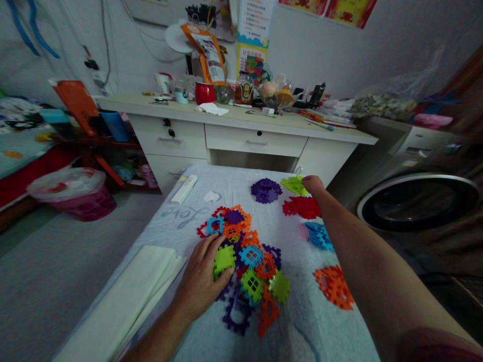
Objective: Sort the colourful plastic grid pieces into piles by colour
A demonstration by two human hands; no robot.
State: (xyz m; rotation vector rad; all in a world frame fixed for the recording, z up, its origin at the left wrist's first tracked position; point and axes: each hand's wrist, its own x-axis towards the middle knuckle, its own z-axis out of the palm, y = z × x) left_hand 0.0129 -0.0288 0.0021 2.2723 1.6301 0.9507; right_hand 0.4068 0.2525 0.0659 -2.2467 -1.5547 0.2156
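Observation:
A mixed heap of toothed plastic building tiles [252,256] in several colours lies on the cloth-covered table. My left hand [206,274] is at the heap's left side, thumb and fingers closed about the edges of a lime-green tile [225,258]. Farther off, my right hand [314,186] reaches to a small pile of lime-green tiles [294,184]; its fingers are mostly hidden, so its grip does not show. Sorted by colour nearby are a purple pile [266,190], a red pile [300,206], a blue pile [320,236] and an orange pile [334,286].
A white narrow box [184,189] lies at the table's far left corner, and a folded pale cloth [124,296] along its left edge. Behind stands a white desk [256,141] crowded with jars and cups. A washing machine [407,166] is on the right, a pink bin [75,196] on the left.

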